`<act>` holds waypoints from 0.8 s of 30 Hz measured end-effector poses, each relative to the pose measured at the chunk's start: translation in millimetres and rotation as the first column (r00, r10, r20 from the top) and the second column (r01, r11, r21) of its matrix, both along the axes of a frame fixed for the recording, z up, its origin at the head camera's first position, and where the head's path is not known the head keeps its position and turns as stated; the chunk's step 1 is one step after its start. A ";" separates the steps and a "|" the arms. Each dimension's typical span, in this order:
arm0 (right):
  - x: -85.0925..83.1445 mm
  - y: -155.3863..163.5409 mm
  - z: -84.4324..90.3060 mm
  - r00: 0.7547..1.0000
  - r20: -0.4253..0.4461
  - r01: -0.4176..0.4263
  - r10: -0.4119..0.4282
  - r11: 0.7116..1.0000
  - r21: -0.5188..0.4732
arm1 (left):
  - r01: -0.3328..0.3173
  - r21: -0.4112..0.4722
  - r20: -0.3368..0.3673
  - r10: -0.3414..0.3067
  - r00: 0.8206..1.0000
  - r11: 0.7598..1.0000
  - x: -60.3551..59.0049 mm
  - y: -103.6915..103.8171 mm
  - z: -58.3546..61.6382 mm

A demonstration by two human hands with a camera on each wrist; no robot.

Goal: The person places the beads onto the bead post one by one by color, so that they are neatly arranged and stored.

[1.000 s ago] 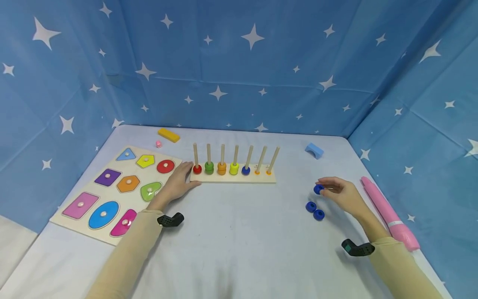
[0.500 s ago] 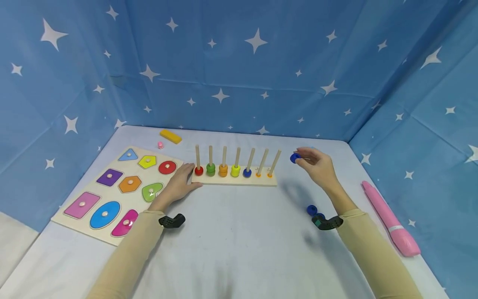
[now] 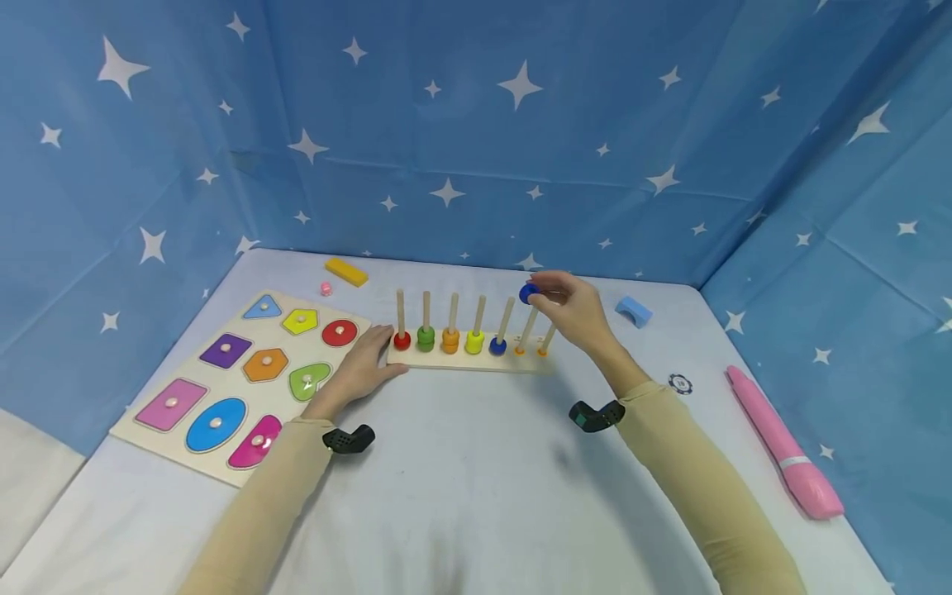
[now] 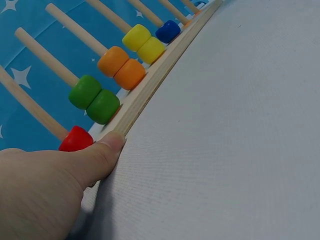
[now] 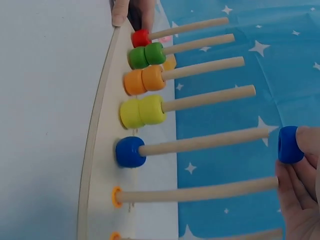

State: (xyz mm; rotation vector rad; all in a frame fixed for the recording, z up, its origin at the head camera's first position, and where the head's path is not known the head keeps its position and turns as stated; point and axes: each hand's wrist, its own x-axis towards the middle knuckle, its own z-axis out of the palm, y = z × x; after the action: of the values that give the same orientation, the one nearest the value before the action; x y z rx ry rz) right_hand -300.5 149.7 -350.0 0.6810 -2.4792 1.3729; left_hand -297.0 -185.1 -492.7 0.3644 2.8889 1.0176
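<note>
Small dark-blue wooden ring bead (image 3: 528,292): round, centre hole visible in the right wrist view, sitting just off the tip of the fifth wooden peg (image 5: 205,141), not threaded yet. Right hand (image 3: 576,310) is pinching it between thumb and fingertips (image 5: 305,150), fingers curled round it, hovering above the wooden peg board (image 3: 470,360). That peg is already carrying one blue bead (image 3: 497,346) at its base; the pegs left of it are carrying yellow, orange, green and red beads. Left hand (image 3: 362,369) is lying flat against the board's left end, thumb (image 4: 102,152) pressing its edge, gripping nothing.

Versus half a second ago: the right hand has been moving left with the bead, from right of the board to over the pegs. Left hand staying put.
</note>
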 end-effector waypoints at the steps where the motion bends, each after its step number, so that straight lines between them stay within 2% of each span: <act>1: -4.6 -1.3 -3.7 1.000 -0.006 -0.002 0.002 1.000 0.005 | 0.000 -0.002 0.002 0.000 1.000 1.000 -0.3 0.9 0.6; 7: -32.4 -3.8 -30.0 1.000 -0.009 0.019 -0.019 0.997 0.075 | 0.000 -0.018 0.007 0.000 1.000 1.000 1.3 2.9 3.8; 13: -33.0 -5.4 -33.1 1.000 -0.009 0.018 -0.017 0.995 0.101 | 0.003 -0.032 0.010 -0.003 1.000 0.999 0.6 2.0 3.4; 19: -34.4 -1.3 -30.0 0.999 -0.034 0.009 -0.007 0.998 0.064 | 0.001 -0.027 0.009 0.000 1.000 1.000 -0.9 2.1 3.7; 24: -34.1 8.9 -24.6 1.000 -0.009 0.011 -0.011 1.000 0.008 | -0.003 -0.024 0.017 0.003 1.000 1.000 0.0 0.9 3.7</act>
State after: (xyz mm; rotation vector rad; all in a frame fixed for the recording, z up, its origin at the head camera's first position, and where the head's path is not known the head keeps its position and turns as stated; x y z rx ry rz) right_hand -334.6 158.6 -374.6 0.6729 -2.4791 1.3536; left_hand -297.0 -184.2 -489.0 0.3484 2.8848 0.9814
